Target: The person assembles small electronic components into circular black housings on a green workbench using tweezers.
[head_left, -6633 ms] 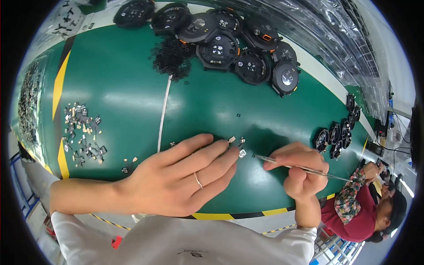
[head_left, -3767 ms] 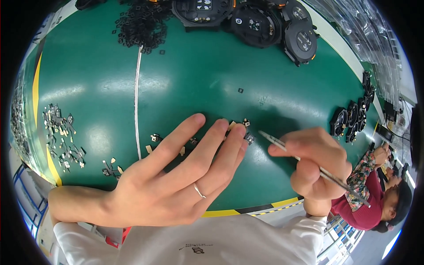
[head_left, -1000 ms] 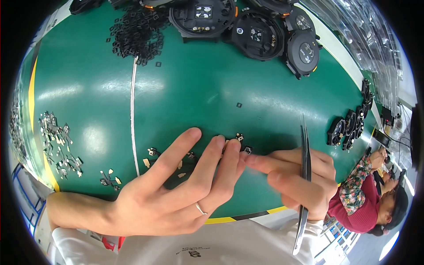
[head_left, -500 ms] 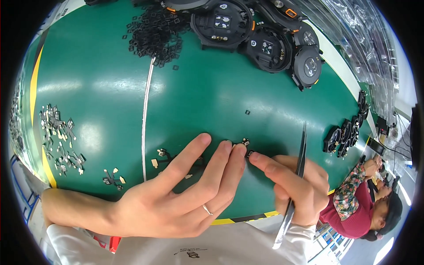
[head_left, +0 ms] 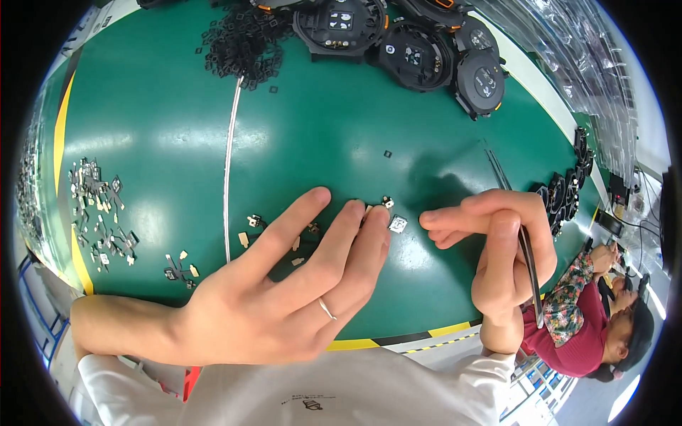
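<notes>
Green bench [head_left: 320,135], small square part [head_left: 398,224] touching left fingers [head_left: 376,231]

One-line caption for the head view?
Left hand fingertips beside a small square part on the green table; right hand holds tweezers.

Bright overhead light, glare on the green table [head_left: 177,135], fisheye-bent, dark-rimmed edges.

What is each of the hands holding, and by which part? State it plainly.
The right hand grips slim metal tweezers around mid-length. The left hand holds nothing; its fingertips rest by a small square silver part.
</notes>
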A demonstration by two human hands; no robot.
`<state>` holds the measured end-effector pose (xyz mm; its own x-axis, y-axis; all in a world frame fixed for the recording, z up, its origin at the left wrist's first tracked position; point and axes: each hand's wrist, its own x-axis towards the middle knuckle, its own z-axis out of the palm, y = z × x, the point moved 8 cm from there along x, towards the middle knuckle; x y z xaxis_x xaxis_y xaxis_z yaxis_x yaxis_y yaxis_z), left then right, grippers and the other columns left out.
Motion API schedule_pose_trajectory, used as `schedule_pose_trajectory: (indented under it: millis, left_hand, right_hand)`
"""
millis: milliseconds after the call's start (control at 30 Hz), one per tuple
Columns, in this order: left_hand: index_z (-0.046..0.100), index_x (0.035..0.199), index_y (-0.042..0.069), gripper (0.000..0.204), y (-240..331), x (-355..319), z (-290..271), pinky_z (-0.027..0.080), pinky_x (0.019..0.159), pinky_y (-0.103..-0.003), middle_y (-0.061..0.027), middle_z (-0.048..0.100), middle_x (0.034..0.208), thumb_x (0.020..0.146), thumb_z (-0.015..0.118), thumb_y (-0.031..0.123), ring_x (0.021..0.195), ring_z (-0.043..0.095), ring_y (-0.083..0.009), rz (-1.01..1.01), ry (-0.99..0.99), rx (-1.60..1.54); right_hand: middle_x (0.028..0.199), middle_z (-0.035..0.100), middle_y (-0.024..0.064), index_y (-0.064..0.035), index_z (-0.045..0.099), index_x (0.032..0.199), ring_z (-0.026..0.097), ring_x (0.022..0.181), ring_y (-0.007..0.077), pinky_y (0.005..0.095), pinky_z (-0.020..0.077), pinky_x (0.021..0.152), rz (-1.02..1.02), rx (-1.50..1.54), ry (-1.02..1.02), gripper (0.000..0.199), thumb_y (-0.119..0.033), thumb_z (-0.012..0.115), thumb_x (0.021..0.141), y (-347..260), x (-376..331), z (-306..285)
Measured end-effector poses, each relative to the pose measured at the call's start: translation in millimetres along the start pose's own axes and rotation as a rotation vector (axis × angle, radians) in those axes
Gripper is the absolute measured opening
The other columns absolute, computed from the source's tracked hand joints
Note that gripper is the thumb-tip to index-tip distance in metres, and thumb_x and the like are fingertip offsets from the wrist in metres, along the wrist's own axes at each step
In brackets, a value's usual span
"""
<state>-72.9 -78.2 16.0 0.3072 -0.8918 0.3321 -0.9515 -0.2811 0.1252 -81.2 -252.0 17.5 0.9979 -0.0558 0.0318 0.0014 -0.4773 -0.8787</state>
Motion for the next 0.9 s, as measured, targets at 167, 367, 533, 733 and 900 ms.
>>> schedule_pose_trajectory:
  millis: [167, 367, 533, 733, 900]
  left_hand:
    - [0.078, 0.112, 0.004, 0.034, -2, 2, -1, 0.06, 0.1, -0.045, -0.0106, 0.066, 0.132, 0.086, 0.066, 0.024, 0.121, 0.064, -0.0253, -0.009, -0.006, -0.014]
    - [0.078, 0.112, 0.005, 0.031, -3, 3, -1, 0.061, 0.1, -0.044, -0.0105, 0.066, 0.132, 0.089, 0.063, 0.019, 0.12, 0.064, -0.0239, -0.013, 0.01, -0.017]
    - [0.079, 0.108, 0.005, 0.028, -4, 1, -2, 0.061, 0.098, -0.044, -0.01, 0.067, 0.13, 0.088, 0.064, 0.017, 0.116, 0.066, -0.0227, -0.019, 0.028, -0.027]
    - [0.079, 0.108, 0.004, 0.027, -6, 1, -3, 0.06, 0.099, -0.044, -0.0106, 0.067, 0.131, 0.088, 0.064, 0.016, 0.116, 0.066, -0.0232, -0.027, 0.029, -0.043]
    - [0.078, 0.109, 0.004, 0.028, -6, 0, -2, 0.06, 0.101, -0.044, -0.011, 0.067, 0.131, 0.088, 0.065, 0.017, 0.117, 0.066, -0.024, -0.021, 0.033, -0.052]
  right_hand:
    - [0.088, 0.077, 0.023, 0.008, 0.054, 0.109, 0.07, 0.067, 0.022, 0.0299, 0.0581, 0.062, -0.273, -0.145, -0.102, 0.028, -0.013, 0.036, 0.113, -15, 4, 5]
    - [0.087, 0.076, 0.0237, 0.008, 0.05, 0.115, 0.065, 0.063, 0.0209, 0.0294, 0.0554, 0.055, -0.17, 0.122, -0.028, 0.023, -0.014, 0.042, 0.112, -2, 3, 4]
    - [0.088, 0.068, 0.0202, 0.0041, 0.046, 0.123, 0.06, 0.067, 0.0183, 0.0251, 0.0511, 0.046, 0.166, 0.493, 0.043, 0.033, -0.009, 0.063, 0.098, 15, 5, 0]
    - [0.09, 0.064, 0.0152, 0.0038, 0.046, 0.126, 0.059, 0.081, 0.0178, 0.0237, 0.0535, 0.047, 0.192, 0.585, 0.079, 0.045, 0.005, 0.07, 0.088, 17, 7, 3]
    - [0.096, 0.065, 0.015, 0.0038, 0.049, 0.121, 0.064, 0.082, 0.0152, 0.0231, 0.0554, 0.063, -0.028, 0.138, -0.009, 0.05, 0.019, 0.074, 0.08, 10, 7, 2]
